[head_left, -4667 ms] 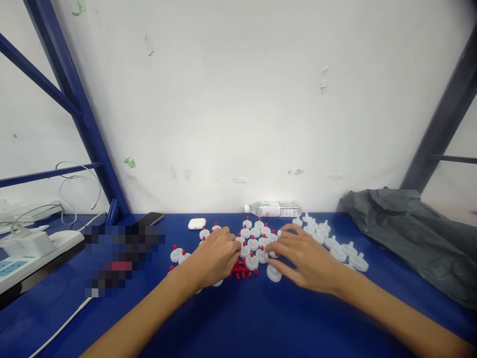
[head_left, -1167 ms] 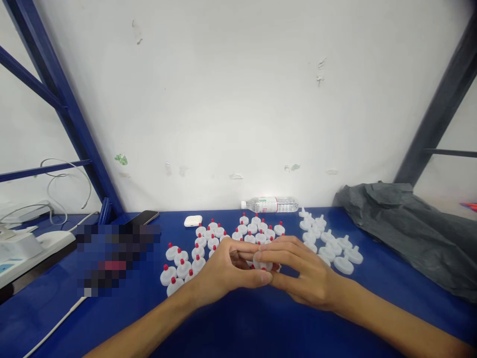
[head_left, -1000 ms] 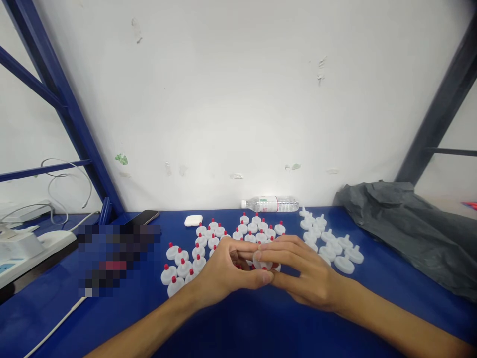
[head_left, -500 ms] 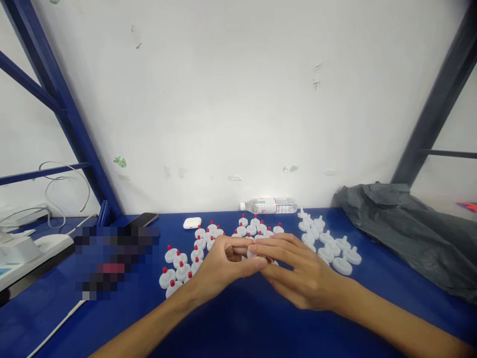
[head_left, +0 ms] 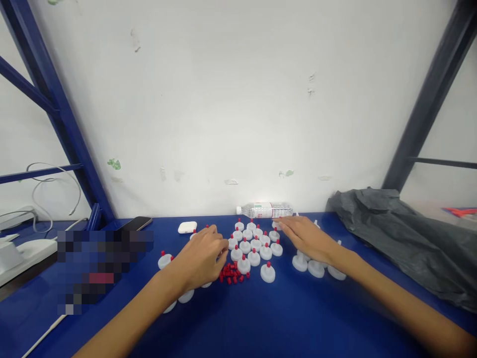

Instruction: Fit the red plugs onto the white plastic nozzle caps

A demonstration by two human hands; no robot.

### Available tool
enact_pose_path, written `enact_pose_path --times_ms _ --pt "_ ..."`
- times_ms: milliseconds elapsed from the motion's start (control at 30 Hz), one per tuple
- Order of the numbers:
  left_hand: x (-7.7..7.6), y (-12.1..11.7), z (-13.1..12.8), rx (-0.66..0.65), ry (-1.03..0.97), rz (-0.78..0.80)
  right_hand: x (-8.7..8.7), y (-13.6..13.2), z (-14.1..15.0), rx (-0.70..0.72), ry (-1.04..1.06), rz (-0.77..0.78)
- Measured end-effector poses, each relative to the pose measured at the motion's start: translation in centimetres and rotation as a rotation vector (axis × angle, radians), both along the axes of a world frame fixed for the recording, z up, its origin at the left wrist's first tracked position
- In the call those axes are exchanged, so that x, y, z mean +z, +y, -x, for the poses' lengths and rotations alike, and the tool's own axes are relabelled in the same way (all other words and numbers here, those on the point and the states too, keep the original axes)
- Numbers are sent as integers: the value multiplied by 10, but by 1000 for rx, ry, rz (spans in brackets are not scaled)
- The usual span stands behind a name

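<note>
White round spout lids with red tips [head_left: 254,257] stand in a cluster at the middle of the blue table. A small pile of loose red caps [head_left: 234,273] lies at its front left. My left hand [head_left: 204,256] is over the left group, beside the red caps, with its fingers curled; anything they hold is hidden. My right hand [head_left: 307,237] reaches to the back of the cluster, its fingertips closed at a red-tipped lid [head_left: 276,225]. Under and beside the right wrist are white spout lids without red tips [head_left: 316,269]. One red-tipped lid [head_left: 268,273] stands apart at the front.
A clear bottle [head_left: 265,210] lies along the wall behind the cluster. A white case [head_left: 187,227] and a phone [head_left: 136,223] are at the back left. Dark grey plastic sheeting [head_left: 391,238] covers the right side. A power strip [head_left: 35,258] with cables stands far left.
My hands have parted from around a white lid at the centre. The left has moved left and the right up toward the back, uncovering the red caps. The view has shifted slightly.
</note>
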State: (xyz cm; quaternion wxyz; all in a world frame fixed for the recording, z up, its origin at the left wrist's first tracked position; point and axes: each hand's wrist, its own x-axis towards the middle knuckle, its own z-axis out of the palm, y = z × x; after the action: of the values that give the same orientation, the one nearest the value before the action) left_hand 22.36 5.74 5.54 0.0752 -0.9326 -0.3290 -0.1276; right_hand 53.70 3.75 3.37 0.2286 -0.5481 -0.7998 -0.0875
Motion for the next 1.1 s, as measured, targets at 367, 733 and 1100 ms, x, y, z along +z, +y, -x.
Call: enact_pose_path --times_ms 367,733,1100 --pt "4 -4 7 31 35 155 16 10 -30 -350 -109 32" --pt "0 -1 6 13 62 148 -8 21 -46 -353 -34 262" --pt "-11 3 3 -22 -32 197 -9 20 -49 -335 -48 279"
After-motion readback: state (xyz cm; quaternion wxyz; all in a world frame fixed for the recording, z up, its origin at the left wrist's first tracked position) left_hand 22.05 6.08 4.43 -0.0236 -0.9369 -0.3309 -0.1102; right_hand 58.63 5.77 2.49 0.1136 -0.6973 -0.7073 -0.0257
